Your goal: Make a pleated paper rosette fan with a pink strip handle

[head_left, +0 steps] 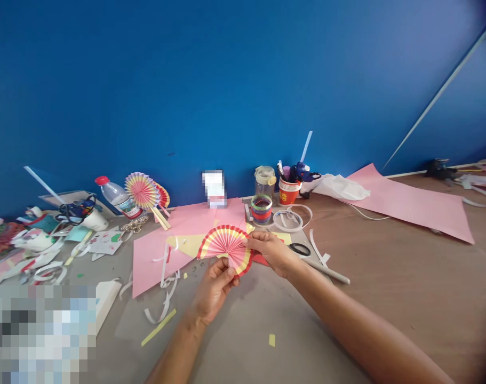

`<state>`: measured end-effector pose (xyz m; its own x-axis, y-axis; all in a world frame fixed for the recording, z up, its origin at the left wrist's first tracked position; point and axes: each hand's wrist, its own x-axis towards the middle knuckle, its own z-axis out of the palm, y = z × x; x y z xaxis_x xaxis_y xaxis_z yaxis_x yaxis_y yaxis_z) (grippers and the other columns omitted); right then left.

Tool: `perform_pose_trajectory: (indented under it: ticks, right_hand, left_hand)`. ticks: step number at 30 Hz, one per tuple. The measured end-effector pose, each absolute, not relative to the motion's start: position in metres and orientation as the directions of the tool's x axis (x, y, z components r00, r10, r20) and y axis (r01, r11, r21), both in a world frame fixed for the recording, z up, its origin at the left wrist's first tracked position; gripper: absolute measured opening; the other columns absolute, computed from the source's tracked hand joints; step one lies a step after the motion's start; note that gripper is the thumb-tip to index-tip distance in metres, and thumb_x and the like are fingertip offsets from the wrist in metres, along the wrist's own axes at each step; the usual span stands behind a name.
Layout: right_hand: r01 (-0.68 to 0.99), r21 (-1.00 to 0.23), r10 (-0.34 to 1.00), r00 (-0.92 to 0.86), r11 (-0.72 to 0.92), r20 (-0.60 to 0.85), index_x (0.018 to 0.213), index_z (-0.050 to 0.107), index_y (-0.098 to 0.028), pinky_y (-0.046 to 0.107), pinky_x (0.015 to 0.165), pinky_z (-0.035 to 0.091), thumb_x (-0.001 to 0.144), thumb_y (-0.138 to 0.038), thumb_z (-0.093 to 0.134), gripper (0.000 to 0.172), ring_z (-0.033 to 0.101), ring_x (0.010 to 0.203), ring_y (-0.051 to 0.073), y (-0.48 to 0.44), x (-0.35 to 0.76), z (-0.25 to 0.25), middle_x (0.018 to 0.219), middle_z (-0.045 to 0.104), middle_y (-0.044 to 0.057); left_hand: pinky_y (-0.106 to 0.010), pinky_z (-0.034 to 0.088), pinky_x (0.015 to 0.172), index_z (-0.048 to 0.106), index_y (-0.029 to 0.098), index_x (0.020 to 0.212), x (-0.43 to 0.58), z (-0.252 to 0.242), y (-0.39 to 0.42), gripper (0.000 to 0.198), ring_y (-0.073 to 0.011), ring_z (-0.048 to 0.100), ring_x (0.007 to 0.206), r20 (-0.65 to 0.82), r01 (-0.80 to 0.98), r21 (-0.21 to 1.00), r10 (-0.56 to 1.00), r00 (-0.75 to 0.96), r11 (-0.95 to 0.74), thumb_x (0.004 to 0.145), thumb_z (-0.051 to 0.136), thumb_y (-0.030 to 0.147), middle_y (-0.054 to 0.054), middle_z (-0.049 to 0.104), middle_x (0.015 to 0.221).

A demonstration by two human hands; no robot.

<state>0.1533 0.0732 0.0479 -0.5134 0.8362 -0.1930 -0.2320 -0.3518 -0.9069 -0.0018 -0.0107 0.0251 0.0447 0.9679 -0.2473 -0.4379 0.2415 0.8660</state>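
The wall (243, 96) forms the backdrop; the table (226, 349) runs along its foot. One pink sheet (413, 205) lies at the right. Another, the left sheet (150, 264), lies behind and to the left of the work.

The fan (221, 238), a pleated paper piece with pink, yellow and red bands, is held above the table in front of the wearer. It is spread, with its curved edge toward the wall.

Left hand (214, 293): gripping the fan's near side, thumb on the visible face, close to where the pleats converge. Right hand (270, 253): gripping the fan's right portion between thumb and fingers.

Handling: expect very little weight. The paper should be stiff along each fold but springy across the folds, with low risk of slipping. It is likely to crease or tear under a hard squeeze. Take hold at the convergence point and at the end pleats; avoid pressing the middle of the spread.

Behind the fan stand the bottle (120, 200), the jar (265, 184) and the red cup (289, 193). A black ring (299, 249) lies beyond the right hand. The smallest item noted is a yellow scrap (272, 340) on the near table surface.
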Motion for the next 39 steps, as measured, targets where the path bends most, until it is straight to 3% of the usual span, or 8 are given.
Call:
perform_pose_trajectory:
  ticks: [11,21,24,28,31,33,36,39]
  right_hand:
    - [-0.200,-0.944,0.872,-0.468,-0.261,-0.142,0.055,0.057,-0.016,0.026,0.059,0.035,0.063,-0.034,0.072,0.026,0.042,0.055,0.010,0.080,0.160,0.050,0.052,0.049,-0.004]
    - [-0.164,-0.963,0.880,-0.460,-0.214,-0.117,0.059,0.056,-0.017,0.026,0.053,0.034,0.067,-0.036,0.068,0.024,0.043,0.052,0.010,0.081,0.161,0.044,0.054,0.051,-0.003]
    - [-0.102,-0.981,0.887,-0.450,-0.164,-0.102,0.060,0.055,-0.018,0.025,0.052,0.034,0.070,-0.038,0.064,0.024,0.044,0.052,0.011,0.081,0.165,0.048,0.055,0.052,-0.002]
    - [0.009,-0.997,0.885,-0.460,-0.073,-0.069,0.061,0.053,-0.018,0.025,0.051,0.032,0.074,-0.038,0.060,0.025,0.043,0.053,0.010,0.082,0.170,0.055,0.056,0.051,-0.003]
    - [0.047,-0.999,0.881,-0.473,-0.002,-0.024,0.065,0.054,-0.017,0.025,0.055,0.035,0.077,-0.040,0.060,0.026,0.046,0.057,0.011,0.080,0.171,0.059,0.061,0.053,-0.003]
    - [-0.037,-0.999,0.878,-0.479,-0.007,0.012,0.078,0.058,-0.018,0.026,0.064,0.040,0.077,-0.044,0.061,0.027,0.052,0.069,0.014,0.078,0.170,0.061,0.072,0.058,-0.001]
    - [-0.183,-0.980,0.843,-0.537,-0.082,0.029,0.096,0.060,-0.018,0.029,0.075,0.042,0.075,-0.051,0.063,0.039,0.055,0.084,0.017,0.074,0.166,0.063,0.087,0.062,0.003]
    - [-0.128,-0.986,0.785,-0.620,-0.108,-0.006,0.085,0.063,-0.017,0.028,0.070,0.041,0.073,-0.049,0.066,0.035,0.053,0.077,0.016,0.071,0.161,0.059,0.079,0.062,0.002]
  left_hand:
    - [-0.022,0.038,0.060,0.057,0.015,0.072,-0.011,0.031,-0.012,0.036,-0.0070,0.047,0.057,-0.315,-0.245,0.907,0.937,0.150,0.344,0.064,0.078,0.042,0.002,0.053,0.065]
    - [-0.025,0.040,0.063,0.062,0.015,0.074,-0.009,0.024,-0.015,0.027,-0.0080,0.049,0.059,-0.313,-0.253,0.899,0.928,0.200,0.358,0.066,0.078,0.036,0.002,0.055,0.068]
    - [-0.029,0.045,0.071,0.067,0.016,0.085,-0.012,0.022,-0.016,0.029,-0.0127,0.056,0.070,-0.261,-0.259,0.917,0.946,0.191,0.305,0.067,0.078,0.035,-0.003,0.061,0.080]
    - [-0.038,0.047,0.083,0.068,0.016,0.097,-0.019,0.023,-0.014,0.041,-0.0210,0.060,0.087,-0.149,-0.406,0.890,0.974,0.170,0.207,0.068,0.075,0.045,-0.009,0.065,0.098]
    - [-0.031,0.049,0.073,0.069,0.014,0.081,-0.021,0.025,-0.010,0.032,-0.0156,0.060,0.072,-0.187,-0.455,0.863,0.975,0.118,0.220,0.071,0.072,0.044,-0.006,0.065,0.078]
    - [-0.025,0.047,0.065,0.067,0.014,0.070,-0.020,0.026,-0.008,0.022,-0.0102,0.056,0.061,-0.229,-0.477,0.849,0.972,0.052,0.225,0.070,0.076,0.034,-0.002,0.062,0.066]
    - [-0.024,0.047,0.064,0.064,0.015,0.068,-0.017,0.026,-0.005,0.020,-0.0087,0.055,0.059,-0.232,-0.550,0.821,0.970,-0.078,0.152,0.066,0.079,0.028,0.000,0.061,0.065]
    - [-0.024,0.048,0.066,0.065,0.015,0.071,-0.017,0.028,-0.004,0.020,-0.0090,0.057,0.061,-0.201,-0.549,0.834,0.958,-0.205,0.057,0.066,0.079,0.029,0.000,0.063,0.067]
